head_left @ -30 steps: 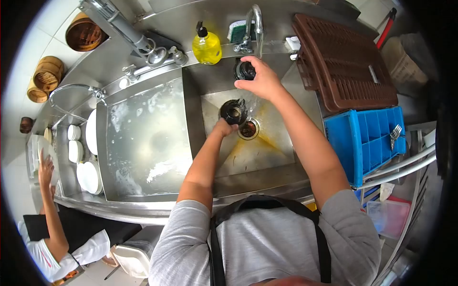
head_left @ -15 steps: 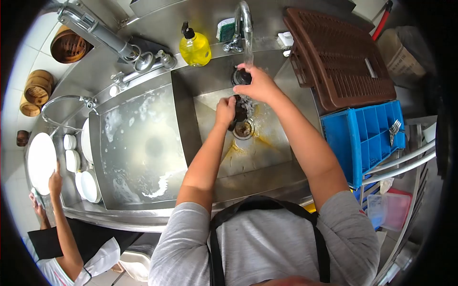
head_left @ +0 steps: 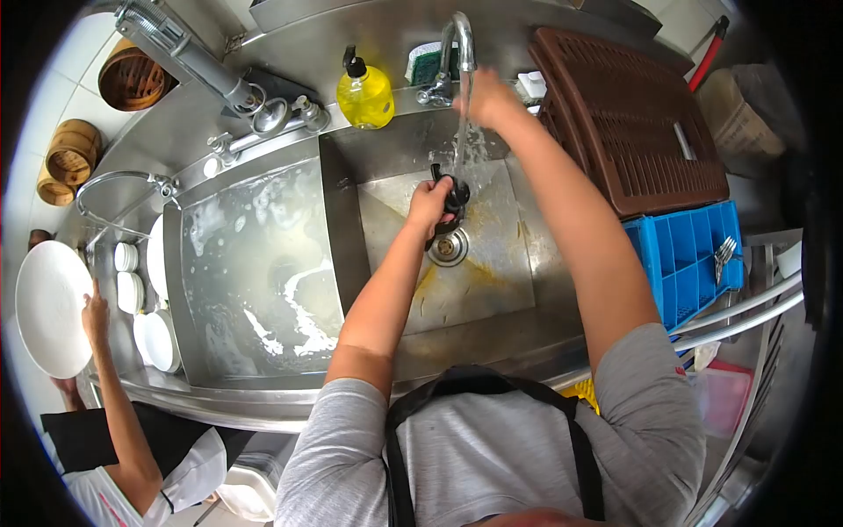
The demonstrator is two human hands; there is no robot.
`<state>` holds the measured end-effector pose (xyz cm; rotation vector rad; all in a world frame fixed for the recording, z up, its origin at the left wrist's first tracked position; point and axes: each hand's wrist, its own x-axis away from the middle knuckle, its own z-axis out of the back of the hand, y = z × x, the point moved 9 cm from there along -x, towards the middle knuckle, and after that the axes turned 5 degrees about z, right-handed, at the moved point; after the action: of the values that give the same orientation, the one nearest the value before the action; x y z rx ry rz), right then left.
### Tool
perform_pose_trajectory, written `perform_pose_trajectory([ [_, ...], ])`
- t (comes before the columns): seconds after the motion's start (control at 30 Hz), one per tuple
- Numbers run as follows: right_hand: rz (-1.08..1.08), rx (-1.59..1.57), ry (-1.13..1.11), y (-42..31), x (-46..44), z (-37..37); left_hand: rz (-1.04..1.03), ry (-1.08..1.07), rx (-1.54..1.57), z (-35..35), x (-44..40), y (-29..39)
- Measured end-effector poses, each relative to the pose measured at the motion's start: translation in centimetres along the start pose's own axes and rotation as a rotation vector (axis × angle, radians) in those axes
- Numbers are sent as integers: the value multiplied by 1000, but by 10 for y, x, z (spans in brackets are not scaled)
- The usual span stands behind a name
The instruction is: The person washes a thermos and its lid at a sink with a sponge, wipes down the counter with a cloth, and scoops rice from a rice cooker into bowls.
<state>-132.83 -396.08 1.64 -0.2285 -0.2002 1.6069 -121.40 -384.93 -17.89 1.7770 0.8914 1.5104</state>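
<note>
Sink basin (head_left: 496, 263), centre of frame: right hand (head_left: 492, 101) has moved up beside the tap (head_left: 464, 42) – left hand (head_left: 428, 202) alone is now seen gripping under the water.
Right-hand grip can't be told, blurred behind the stream – the black piece it held isn't discernible there. Left fingers clamped on a black part (head_left: 458, 197), mid-frame, just above the drain (head_left: 448, 247). Part looks dark, wet, rounded at one end; exact shape partly hidden.
</note>
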Motion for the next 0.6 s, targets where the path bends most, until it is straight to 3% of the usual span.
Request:
perform_pose_trajectory([
  [0.07,-38,-90,214,3,-12,35,-290,208,-405,15,-22,-7],
  [0.2,140,199,189,-10,-28,27,-277,329,-855,5,5,5],
  [0.3,157,31,194,-4,-35,18,-284,344,-1022,-2,4,7],
  [0.47,69,-5,247,-4,-30,42,-291,336,-1031,-2,18,23],
  [0.6,16,-63,431,-4,7,60,-524,482,-805,13,31,52],
])
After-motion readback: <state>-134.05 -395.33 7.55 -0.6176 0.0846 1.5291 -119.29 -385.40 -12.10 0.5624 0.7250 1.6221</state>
